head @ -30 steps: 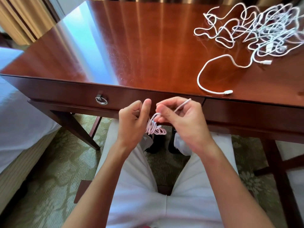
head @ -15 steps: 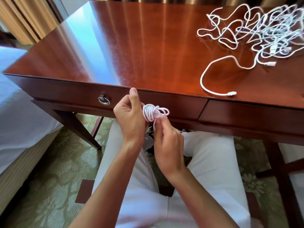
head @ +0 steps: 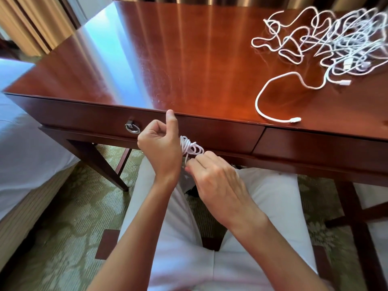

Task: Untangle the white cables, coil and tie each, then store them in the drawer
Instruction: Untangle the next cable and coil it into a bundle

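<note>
Head view, left to right: bed (head: 19,143) is sitting beside the bench (head: 168,59), whose drawer (head: 147,127) is closed, its ring pull (head: 132,128) just left of the left hand (head: 160,148). That hand's fingers are curling around the coiled cable (head: 191,147), thumb raised. The coil's loops are pointing right, long axis roughly level. Right hand (head: 218,181), just below, is pinching the loose tail. Tangled cables (head: 336,43) are lying well apart, far right.

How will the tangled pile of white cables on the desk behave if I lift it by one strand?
The tangled pile is probably floppy: its thin strands lie in loose curves. It likely lifts as one clump, since loops cross each other. The loose end may trail across the desk.
</note>
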Action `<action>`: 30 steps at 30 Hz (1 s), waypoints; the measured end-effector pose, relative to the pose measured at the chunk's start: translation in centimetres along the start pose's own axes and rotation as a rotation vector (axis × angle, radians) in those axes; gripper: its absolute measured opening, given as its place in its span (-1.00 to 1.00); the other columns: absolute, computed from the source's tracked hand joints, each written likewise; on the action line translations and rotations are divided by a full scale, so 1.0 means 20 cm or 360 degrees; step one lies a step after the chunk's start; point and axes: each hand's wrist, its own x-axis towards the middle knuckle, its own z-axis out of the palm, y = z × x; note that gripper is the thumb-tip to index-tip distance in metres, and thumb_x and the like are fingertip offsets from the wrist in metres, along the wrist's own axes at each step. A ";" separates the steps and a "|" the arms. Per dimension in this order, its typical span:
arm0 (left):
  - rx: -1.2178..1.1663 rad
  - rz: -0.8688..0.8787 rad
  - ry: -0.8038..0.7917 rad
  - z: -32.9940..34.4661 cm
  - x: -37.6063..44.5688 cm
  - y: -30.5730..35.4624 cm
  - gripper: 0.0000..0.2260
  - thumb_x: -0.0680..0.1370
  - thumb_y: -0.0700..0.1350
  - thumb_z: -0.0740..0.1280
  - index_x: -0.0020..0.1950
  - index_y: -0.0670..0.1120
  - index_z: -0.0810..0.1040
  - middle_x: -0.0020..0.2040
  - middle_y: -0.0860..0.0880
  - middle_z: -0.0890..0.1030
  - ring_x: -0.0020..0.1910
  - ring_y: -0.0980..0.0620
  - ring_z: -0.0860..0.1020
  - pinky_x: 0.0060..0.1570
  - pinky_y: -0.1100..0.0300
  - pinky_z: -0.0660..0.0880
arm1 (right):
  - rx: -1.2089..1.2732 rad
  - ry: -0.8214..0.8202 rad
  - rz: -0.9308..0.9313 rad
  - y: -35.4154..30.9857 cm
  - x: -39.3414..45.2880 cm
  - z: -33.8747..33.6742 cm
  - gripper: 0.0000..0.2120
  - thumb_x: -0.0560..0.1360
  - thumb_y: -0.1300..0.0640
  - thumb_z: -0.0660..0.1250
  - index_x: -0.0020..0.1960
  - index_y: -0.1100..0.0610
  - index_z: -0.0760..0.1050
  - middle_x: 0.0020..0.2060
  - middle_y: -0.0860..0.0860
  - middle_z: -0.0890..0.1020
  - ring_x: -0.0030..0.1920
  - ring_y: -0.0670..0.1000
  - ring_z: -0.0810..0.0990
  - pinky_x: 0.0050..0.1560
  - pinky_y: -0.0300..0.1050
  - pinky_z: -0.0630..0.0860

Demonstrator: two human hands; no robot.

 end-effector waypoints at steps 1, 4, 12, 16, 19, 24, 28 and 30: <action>0.0032 0.0020 0.0003 0.00 0.01 0.00 -0.49 0.58 -0.12 0.39 -0.48 -0.16 0.23 -0.54 0.03 0.21 -0.51 0.15 0.17 -0.43 0.26 0.18 | 0.0050 -0.0028 -0.0037 0.01 0.01 -0.01 -0.83 0.60 0.23 0.26 -0.16 0.17 0.52 -0.28 0.05 0.52 -0.20 0.07 0.46 -0.25 -0.03 0.41; 0.0075 0.0056 -0.0058 -0.02 0.07 -0.01 -0.49 0.57 -0.12 0.40 -0.49 -0.11 0.22 -0.55 0.06 0.21 -0.52 0.17 0.15 -0.42 0.26 0.17 | 0.0264 -0.0114 -0.0007 0.05 0.01 -0.07 -0.70 0.63 0.14 0.12 -0.18 0.17 0.51 -0.29 0.02 0.52 -0.17 0.03 0.42 -0.22 -0.05 0.44; 0.0004 0.0075 -0.0233 0.04 0.03 0.05 -0.49 0.59 -0.14 0.38 -0.46 -0.24 0.21 -0.52 -0.07 0.23 -0.49 0.08 0.20 -0.43 0.18 0.19 | 0.0310 -0.0069 0.0128 0.03 0.05 -0.05 -0.75 0.65 0.09 0.22 -0.05 0.21 0.58 0.03 0.03 0.54 -0.01 0.04 0.45 -0.07 -0.04 0.53; -0.0188 -0.0173 -0.0392 0.02 0.02 0.07 -0.51 0.62 -0.11 0.36 -0.40 -0.33 0.26 -0.45 -0.12 0.29 -0.42 -0.01 0.24 -0.39 0.12 0.25 | 0.0571 -0.0029 0.0207 0.06 0.04 -0.05 -0.77 0.66 0.11 0.25 -0.05 0.23 0.57 0.05 0.03 0.47 0.00 0.01 0.47 0.03 -0.08 0.50; -0.0281 -0.0422 -0.0669 0.00 -0.01 0.08 -0.61 0.64 -0.08 0.33 -0.30 -0.24 0.35 -0.42 -0.09 0.34 -0.43 0.04 0.29 -0.43 0.17 0.27 | 0.0874 -0.0019 0.0308 0.11 0.05 -0.05 -0.77 0.67 0.12 0.23 -0.05 0.23 0.55 0.06 -0.01 0.39 -0.07 -0.10 0.50 0.00 -0.26 0.48; -0.0702 -0.0711 -0.1239 -0.07 -0.03 0.06 -0.96 0.59 -0.27 0.31 0.02 -0.17 0.48 -0.29 -0.04 0.55 -0.37 0.08 0.46 -0.30 0.24 0.48 | 0.0897 0.0111 0.0435 0.20 0.06 -0.07 -0.81 0.66 0.17 0.25 -0.07 0.16 0.58 0.03 -0.01 0.45 -0.06 -0.18 0.52 -0.01 -0.36 0.43; -0.1098 -0.0943 -0.1465 -0.13 -0.01 0.04 -0.67 0.53 -0.38 0.28 0.25 -0.13 0.44 -0.19 -0.12 0.54 -0.24 0.05 0.54 -0.20 0.22 0.53 | 0.0771 0.0142 0.0435 0.28 0.04 -0.06 -0.78 0.66 0.13 0.24 -0.06 0.20 0.58 0.07 -0.04 0.50 -0.03 -0.12 0.53 0.01 -0.33 0.40; -0.1171 -0.0986 -0.1540 -0.13 -0.01 0.04 -0.54 0.53 -0.39 0.27 0.40 -0.08 0.49 -0.15 -0.14 0.49 -0.23 0.06 0.51 -0.18 0.22 0.53 | 0.0786 0.0159 0.0449 0.28 0.03 -0.06 -0.77 0.65 0.12 0.23 -0.07 0.20 0.57 0.05 -0.06 0.50 -0.06 -0.13 0.51 -0.04 -0.36 0.39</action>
